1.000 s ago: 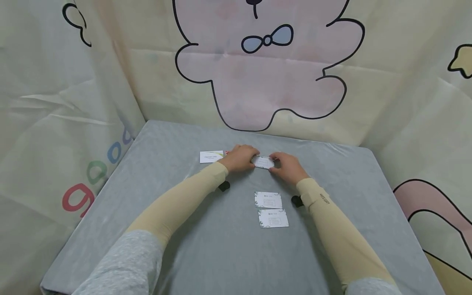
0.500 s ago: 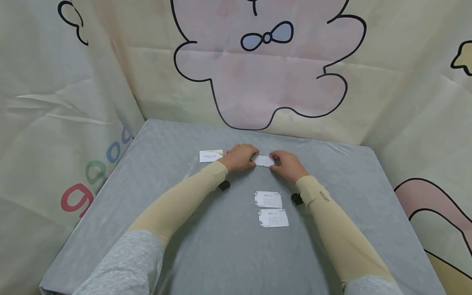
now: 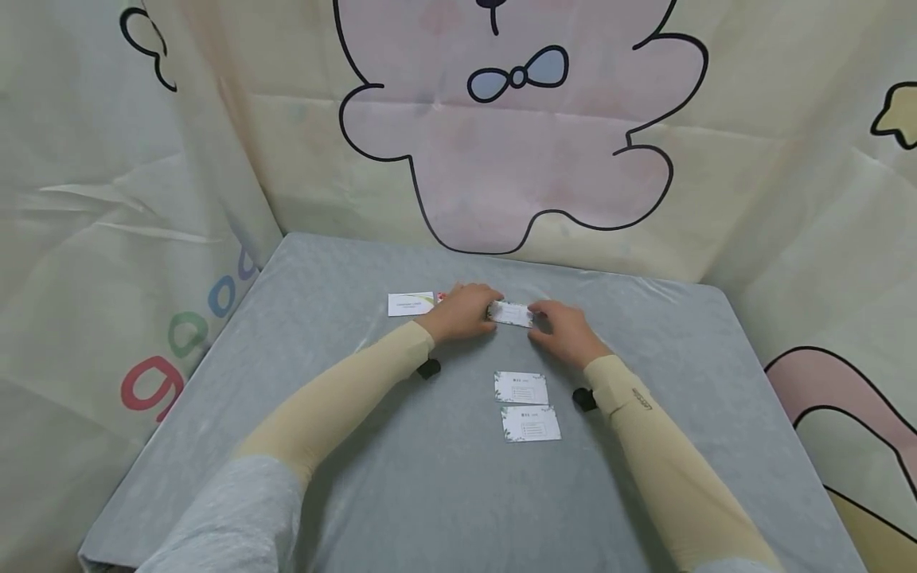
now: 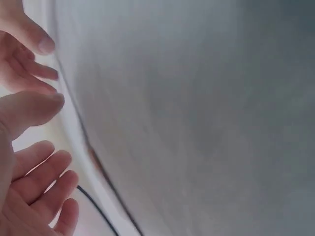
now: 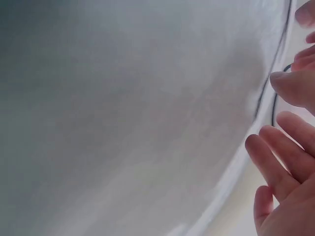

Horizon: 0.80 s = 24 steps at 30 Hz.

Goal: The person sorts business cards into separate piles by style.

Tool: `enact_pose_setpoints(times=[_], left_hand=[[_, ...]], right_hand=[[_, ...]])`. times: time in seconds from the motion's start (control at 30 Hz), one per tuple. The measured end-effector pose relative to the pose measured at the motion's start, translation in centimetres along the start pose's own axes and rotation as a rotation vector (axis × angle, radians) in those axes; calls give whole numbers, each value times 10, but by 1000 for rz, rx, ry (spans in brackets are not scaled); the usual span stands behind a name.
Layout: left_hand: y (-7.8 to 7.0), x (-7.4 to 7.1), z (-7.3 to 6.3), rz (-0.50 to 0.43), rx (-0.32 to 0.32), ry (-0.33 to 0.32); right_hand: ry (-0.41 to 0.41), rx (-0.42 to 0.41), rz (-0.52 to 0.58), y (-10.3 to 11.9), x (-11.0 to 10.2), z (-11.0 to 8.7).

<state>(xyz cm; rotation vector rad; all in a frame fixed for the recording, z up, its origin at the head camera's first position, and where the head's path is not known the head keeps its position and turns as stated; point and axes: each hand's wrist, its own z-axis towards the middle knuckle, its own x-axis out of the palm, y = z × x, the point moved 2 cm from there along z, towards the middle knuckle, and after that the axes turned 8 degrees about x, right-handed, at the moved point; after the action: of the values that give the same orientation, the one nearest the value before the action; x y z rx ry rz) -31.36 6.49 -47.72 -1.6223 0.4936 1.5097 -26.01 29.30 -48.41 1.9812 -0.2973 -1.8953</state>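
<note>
A white business card [image 3: 511,313] with leafy corners lies at the back of the table between my two hands. My left hand [image 3: 462,310] is at its left edge, thumb and fingertips right by the card. At the right edge my right hand [image 3: 567,329] stands a little apart, thumb and fingers spread. Neither wrist view shows anything in the fingers [image 4: 42,177]. Left of my left hand is a white card [image 3: 411,304] with a yellow-green curve. A red-patterned card [image 3: 441,297] is mostly hidden behind that hand.
Two more leafy cards [image 3: 520,387] lie one below the other, nearer me. Grey cloth covers the table [image 3: 430,493]. A printed curtain [image 3: 516,159] stands behind its far edge and along both sides.
My right hand has drawn slightly to the right, away from the card between the hands. My left hand has shifted a little left and nearer me. The other cards have stayed put.
</note>
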Motion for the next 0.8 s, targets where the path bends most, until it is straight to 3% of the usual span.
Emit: enact_pose_setpoints(times=[0.17,0.3,0.53,0.8], left_hand=[[-31,-2,-34,-49,85,74],[-56,-1,-53,-17,124,132],[-74,12,-63,62,95,146],[-80,18,-72,48,99,110]], right_hand=[[16,-27,-13,1,-10,-41],[47,-67,-29,5,-10,-72],[53,-113,-37,19,0,-89],[57,-100,-21,25,9,-96]])
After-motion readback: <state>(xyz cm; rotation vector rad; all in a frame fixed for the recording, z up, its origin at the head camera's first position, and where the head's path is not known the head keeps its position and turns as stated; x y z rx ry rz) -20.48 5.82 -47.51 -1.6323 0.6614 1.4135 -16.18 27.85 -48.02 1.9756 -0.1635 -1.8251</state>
